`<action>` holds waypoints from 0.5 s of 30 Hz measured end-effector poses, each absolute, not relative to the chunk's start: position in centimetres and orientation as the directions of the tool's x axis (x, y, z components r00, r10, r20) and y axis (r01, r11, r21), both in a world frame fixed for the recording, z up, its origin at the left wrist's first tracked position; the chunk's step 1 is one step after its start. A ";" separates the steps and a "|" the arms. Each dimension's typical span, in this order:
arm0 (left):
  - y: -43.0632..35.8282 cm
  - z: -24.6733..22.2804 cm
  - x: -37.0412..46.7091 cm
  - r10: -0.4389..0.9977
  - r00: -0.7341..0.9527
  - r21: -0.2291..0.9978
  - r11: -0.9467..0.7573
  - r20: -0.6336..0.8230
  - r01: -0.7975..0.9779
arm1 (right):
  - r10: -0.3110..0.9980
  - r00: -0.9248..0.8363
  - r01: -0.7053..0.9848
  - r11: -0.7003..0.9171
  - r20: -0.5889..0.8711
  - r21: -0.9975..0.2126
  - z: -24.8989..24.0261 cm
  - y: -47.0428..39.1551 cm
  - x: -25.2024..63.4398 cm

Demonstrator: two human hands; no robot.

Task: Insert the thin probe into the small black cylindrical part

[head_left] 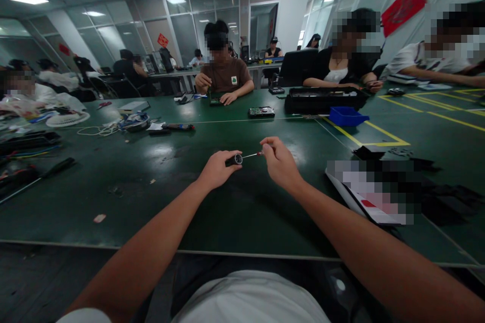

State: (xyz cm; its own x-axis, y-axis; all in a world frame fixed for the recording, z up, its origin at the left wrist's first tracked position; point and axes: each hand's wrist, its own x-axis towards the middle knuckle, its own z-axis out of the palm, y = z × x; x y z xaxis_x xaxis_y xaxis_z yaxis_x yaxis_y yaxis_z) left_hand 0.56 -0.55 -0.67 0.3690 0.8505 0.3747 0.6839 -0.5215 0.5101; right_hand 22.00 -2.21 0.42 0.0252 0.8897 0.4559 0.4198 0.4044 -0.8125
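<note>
Above the green table, my left hand (220, 169) grips a small black cylindrical part (234, 160) whose round end faces right. My right hand (279, 163) is closed on the handle of a small screwdriver (250, 155). The thin metal shaft points left, and its tip is at or close to the round end of the part; whether they touch I cannot tell. Most of the handle is hidden by my right fingers, with a little red showing at its front.
Across the green table (212, 222) a person (231, 75) works on a circuit board. A hard drive (261, 111), a long black casing (324, 101) and a blue tray (347, 116) lie ahead. Cables (134, 120) and tools are at left; a white-edged item (348, 194) lies right.
</note>
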 end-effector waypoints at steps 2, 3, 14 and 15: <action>-0.5 -0.7 0.5 0.853 0.365 0.510 -0.518 0.374 0.687 | 0.896 0.030 0.337 0.408 0.442 -0.849 0.1 -2.2 21.9; -0.5 -0.7 0.5 0.852 0.367 0.509 -0.518 0.373 0.687 | 0.899 0.027 0.309 0.408 0.437 -0.859 0.1 -2.2 21.9; -0.5 -0.6 0.6 0.869 0.335 0.518 -0.488 0.364 0.703 | 0.918 0.099 0.220 0.356 0.383 -0.908 0.0 -1.4 21.6; -0.6 -0.5 0.6 0.874 0.322 0.525 -0.479 0.365 0.704 | 0.928 0.106 0.165 0.337 0.357 -0.927 -0.1 -1.2 21.6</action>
State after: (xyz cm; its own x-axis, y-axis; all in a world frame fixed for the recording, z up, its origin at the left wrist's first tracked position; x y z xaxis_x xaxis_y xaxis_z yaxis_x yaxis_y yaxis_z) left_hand 0.65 -0.57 -0.50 0.3219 0.8736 0.3649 0.7038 -0.4786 0.5251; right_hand 21.58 -1.25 -0.12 0.1062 0.9281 0.3568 0.1652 0.3374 -0.9268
